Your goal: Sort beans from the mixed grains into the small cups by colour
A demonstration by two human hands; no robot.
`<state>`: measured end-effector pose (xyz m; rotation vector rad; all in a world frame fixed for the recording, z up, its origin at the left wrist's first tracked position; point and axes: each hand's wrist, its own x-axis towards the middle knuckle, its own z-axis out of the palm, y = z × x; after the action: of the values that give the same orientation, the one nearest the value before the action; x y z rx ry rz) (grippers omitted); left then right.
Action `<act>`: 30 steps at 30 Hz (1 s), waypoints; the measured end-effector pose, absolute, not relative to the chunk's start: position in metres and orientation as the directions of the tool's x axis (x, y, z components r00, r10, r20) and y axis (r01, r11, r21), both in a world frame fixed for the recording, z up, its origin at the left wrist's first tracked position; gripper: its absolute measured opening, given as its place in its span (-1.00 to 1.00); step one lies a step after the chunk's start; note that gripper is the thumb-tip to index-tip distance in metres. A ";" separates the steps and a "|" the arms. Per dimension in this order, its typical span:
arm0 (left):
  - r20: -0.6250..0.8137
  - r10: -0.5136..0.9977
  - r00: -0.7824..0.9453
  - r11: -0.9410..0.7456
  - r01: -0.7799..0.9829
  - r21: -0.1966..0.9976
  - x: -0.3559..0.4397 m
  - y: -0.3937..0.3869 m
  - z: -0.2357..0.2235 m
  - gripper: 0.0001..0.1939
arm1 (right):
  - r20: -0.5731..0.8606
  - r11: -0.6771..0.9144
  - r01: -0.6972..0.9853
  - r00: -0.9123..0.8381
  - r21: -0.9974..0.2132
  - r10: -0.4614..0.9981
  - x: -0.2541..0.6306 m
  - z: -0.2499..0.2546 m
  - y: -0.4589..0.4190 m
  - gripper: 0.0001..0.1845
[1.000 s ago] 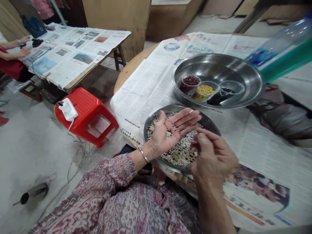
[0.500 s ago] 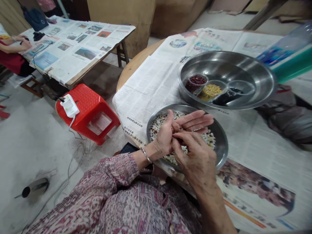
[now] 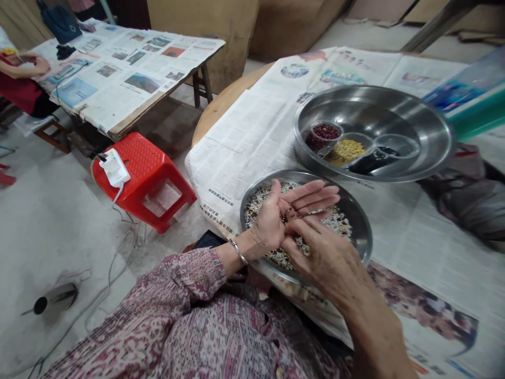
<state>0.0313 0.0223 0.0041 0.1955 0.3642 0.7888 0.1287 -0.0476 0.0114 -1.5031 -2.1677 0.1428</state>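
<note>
newspaper-covered table, steel plate of beans, left hand palm-up, fingers spread rightward, right fingers pinched into its palm

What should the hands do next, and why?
Probably the left hand should tip its dark beans into the cup of dark beans, since each small cup in the big steel bowl seems to hold one colour, unlike the mixed tray.

At your left stands a red plastic stool with a white power adapter on it, near a newspaper-covered surface.
</note>
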 end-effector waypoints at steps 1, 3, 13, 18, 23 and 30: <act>-0.261 0.726 0.636 0.687 -0.664 0.295 0.031 0.023 0.005 -0.24 | 0.333 0.387 0.853 -0.273 -0.351 0.903 0.131 0.009 -0.050 -0.87; -0.266 0.740 0.617 0.672 -0.688 0.274 0.030 0.023 0.007 -0.25 | 0.309 0.364 0.869 -0.264 -0.334 0.914 0.136 0.004 -0.056 -0.86; -0.204 0.760 0.618 0.649 -0.739 0.181 0.027 0.021 0.008 -0.28 | 0.380 0.148 0.912 0.009 -0.383 0.925 0.149 0.003 -0.069 -0.80; -0.140 0.738 0.660 0.674 -0.709 0.206 0.027 0.022 0.005 -0.34 | 0.515 0.197 0.894 0.044 -0.403 0.856 0.130 0.016 -0.062 -0.81; -0.153 0.730 0.666 0.682 -0.697 0.221 0.029 0.023 0.003 -0.29 | 0.472 0.181 0.947 -0.037 -0.264 0.881 0.114 0.011 -0.058 -0.76; -0.172 0.704 0.689 0.705 -0.650 0.284 0.030 0.021 0.000 -0.16 | 0.391 0.093 0.988 -0.038 -0.123 0.920 0.109 0.015 -0.058 -0.73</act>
<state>0.0305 0.0210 0.0003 0.2077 0.2782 0.7630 0.1094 -0.0583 0.0146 -1.8768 -2.0100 -0.2542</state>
